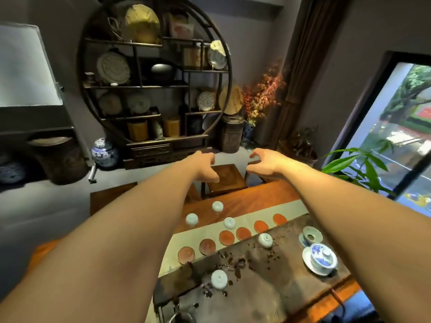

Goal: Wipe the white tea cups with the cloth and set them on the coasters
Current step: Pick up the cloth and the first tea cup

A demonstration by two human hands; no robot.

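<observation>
- White tea cups, five in all, sit upside down on the wooden tabletop (pixel 251 199): one on the bare wood at the left (pixel 192 219), one farther back (pixel 217 206), one on the pale runner (pixel 229 222), and two on the dark tea tray, near (pixel 219 279) and right (pixel 265 240).
- Six round reddish coasters (pixel 226 237) run in a diagonal row along the pale runner (pixel 289 209), all bare, from the near left (pixel 186 255) to the far right (pixel 279 219).
- Left hand (pixel 205 166) is held out in the air beyond the tabletop's far edge, fingers loosely curled, holding nothing.
- Right hand (pixel 263 164) reaches out beside it, apart from it, fingers curved and spread, also empty.
- Dark tea tray (pixel 291 283) is scattered with dark crumbs among the cups.
- Blue-and-white lidded bowl on a saucer (pixel 320 258) stands at the tray's right end, a pale strainer dish (pixel 311 236) just behind it.
- Wooden stool (pixel 227 179) stands below the hands, past the tabletop.
</observation>
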